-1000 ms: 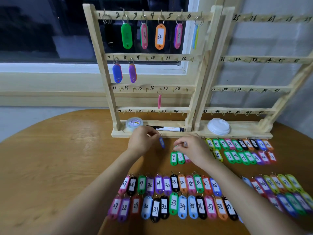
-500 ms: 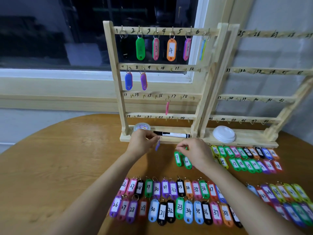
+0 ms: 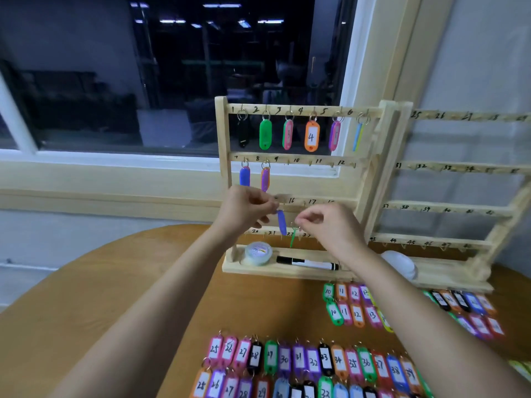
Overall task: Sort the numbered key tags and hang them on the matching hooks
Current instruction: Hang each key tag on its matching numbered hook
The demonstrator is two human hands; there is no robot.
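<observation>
Pinches blue tag (image 3: pixel 281 224) in left hand (image 3: pixel 246 208), green tag (image 3: pixel 292 241) by its ring in right hand (image 3: pixel 326 225), both raised before rack (image 3: pixel 370 179) at bench (image 3: pixel 115 297) far edge.

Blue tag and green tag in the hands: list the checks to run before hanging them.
1. Grip of left hand on blue tag: ok, pinched at the top.
2. Grip of right hand on green tag: ok, hangs from the fingertips.
3. Numbers on both held tags readable: cannot tell, they hang edge-on.
4. hook 9 free: ok.
5. hook 10 free: ok.
</observation>
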